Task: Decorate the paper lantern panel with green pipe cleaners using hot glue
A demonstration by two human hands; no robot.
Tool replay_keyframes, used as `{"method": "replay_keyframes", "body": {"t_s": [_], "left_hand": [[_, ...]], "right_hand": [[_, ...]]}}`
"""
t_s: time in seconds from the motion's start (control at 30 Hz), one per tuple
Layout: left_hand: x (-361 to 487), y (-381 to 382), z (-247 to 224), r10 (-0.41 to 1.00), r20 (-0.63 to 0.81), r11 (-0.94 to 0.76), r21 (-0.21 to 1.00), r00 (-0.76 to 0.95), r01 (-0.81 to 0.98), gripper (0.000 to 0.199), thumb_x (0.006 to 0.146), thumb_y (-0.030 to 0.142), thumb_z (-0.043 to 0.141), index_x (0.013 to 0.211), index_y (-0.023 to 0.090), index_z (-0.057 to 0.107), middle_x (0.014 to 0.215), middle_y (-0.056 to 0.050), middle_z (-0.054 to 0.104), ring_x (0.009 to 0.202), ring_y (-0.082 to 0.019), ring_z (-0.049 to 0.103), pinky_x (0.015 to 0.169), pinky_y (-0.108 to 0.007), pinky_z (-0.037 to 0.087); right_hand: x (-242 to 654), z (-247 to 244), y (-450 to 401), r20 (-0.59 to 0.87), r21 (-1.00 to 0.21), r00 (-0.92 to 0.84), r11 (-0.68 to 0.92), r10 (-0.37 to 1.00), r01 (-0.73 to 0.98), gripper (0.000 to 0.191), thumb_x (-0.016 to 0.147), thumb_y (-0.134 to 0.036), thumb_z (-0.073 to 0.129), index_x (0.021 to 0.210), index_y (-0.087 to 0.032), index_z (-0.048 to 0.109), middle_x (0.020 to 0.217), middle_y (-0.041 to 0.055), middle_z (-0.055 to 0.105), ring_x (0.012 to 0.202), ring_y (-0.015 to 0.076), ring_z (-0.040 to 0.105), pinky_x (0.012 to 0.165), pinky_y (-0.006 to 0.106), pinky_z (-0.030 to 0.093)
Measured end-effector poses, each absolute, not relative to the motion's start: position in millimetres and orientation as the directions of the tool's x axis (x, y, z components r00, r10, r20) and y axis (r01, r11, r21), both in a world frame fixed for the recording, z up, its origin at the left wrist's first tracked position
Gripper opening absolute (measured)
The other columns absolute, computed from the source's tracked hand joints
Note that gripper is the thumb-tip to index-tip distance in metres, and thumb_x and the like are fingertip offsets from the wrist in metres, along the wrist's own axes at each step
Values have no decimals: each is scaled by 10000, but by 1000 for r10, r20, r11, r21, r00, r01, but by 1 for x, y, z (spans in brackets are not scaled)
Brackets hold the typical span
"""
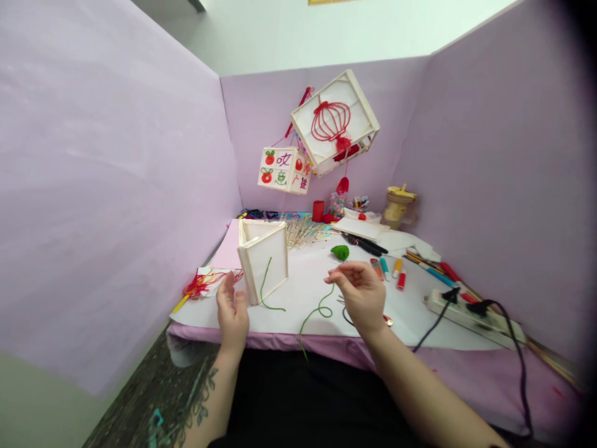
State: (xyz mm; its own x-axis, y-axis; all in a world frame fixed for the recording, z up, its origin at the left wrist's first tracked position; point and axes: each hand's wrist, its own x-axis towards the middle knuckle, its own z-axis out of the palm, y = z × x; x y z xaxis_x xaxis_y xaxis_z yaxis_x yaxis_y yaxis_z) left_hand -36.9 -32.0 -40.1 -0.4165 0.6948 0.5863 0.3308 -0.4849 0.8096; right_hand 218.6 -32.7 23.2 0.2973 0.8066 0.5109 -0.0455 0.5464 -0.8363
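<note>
My right hand (362,297) pinches one end of a green string (319,309), which curls down over the table's front edge. Beside the left side of a white paper lantern frame (274,264) is my left hand (232,316), fingers apart and holding nothing. Whether it touches the frame I cannot tell. The frame stands upright, with pale stick edges. A second piece of green string (262,292) runs down its front panel, and its lower end rests on the table. A green yarn bundle (340,252) lies just beyond my right hand.
Two decorated lanterns (282,168) (333,121) hang at the back. Thin sticks (303,231), black pliers (366,242) and a yellow-lidded cup (398,205) lie or stand beyond. Markers (397,267) and a power strip (476,317) with cords are at right; red yarn (198,284) is at left.
</note>
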Motion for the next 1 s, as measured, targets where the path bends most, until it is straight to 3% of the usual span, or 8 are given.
{"method": "replay_keyframes", "body": {"t_s": [0.1,0.17,0.27,0.37,0.5,0.67,0.83,1.0], "left_hand": [[-41,-30,-44,740,509,-389,857,-440,337,457,917,419,515,1301,173,492,1347,-163,533,1276,-254,497,1097,-439,371],[-42,-28,-45,768,471,-346,876,-434,337,439,905,411,530,1272,171,516,1330,-161,550,1262,-258,507,1085,-444,385],[-41,-27,-45,769,468,-345,878,-436,333,427,895,397,535,1257,170,527,1317,-159,560,1252,-258,515,1072,-445,399],[-39,-28,-44,756,481,-361,872,-444,329,410,894,393,528,1239,172,538,1292,-153,577,1239,-257,524,1067,-454,402],[-37,-31,-42,750,486,-359,869,-449,340,396,891,387,527,1218,165,554,1264,-151,594,1219,-262,538,1060,-464,408],[-37,-30,-43,750,488,-364,868,-447,337,399,888,389,535,1209,154,562,1254,-157,603,1214,-266,548,1064,-460,408],[-38,-30,-47,746,493,-378,867,-449,325,388,894,392,535,1204,163,568,1254,-149,606,1202,-258,561,1059,-448,417],[-37,-32,-45,737,506,-376,858,-449,349,362,904,377,521,1191,163,573,1234,-142,617,1200,-249,559,1053,-434,418]], "right_hand": [[220,34,-12,534,-840,111,512,838,178,425,712,-203,717,1117,-251,594,1159,70,655,679,155,697,717,340,543],[220,34,-1,470,-856,7,453,883,250,470,750,-181,625,1209,-255,558,1256,92,608,655,140,687,718,349,530],[221,25,6,418,-888,6,407,908,215,352,799,-219,564,1150,-217,580,948,57,707,787,194,691,762,362,508],[222,16,7,374,-926,82,368,924,83,313,753,-284,671,1048,-205,606,722,10,673,894,227,673,829,375,492],[219,10,13,284,-930,168,314,944,-193,321,694,-310,731,968,-214,594,723,-22,647,704,182,678,730,354,524],[213,12,23,161,-896,213,234,964,-378,402,504,-192,832,836,-202,604,702,-29,647,676,139,650,633,256,522],[210,12,23,93,-884,128,141,987,-446,372,561,-379,818,783,-184,591,616,-18,623,443,78,529,389,182,372],[208,16,18,80,-876,79,108,994,-470,404,617,-492,777,790,-201,554,504,-68,535,322,42,368,319,167,234]]}}
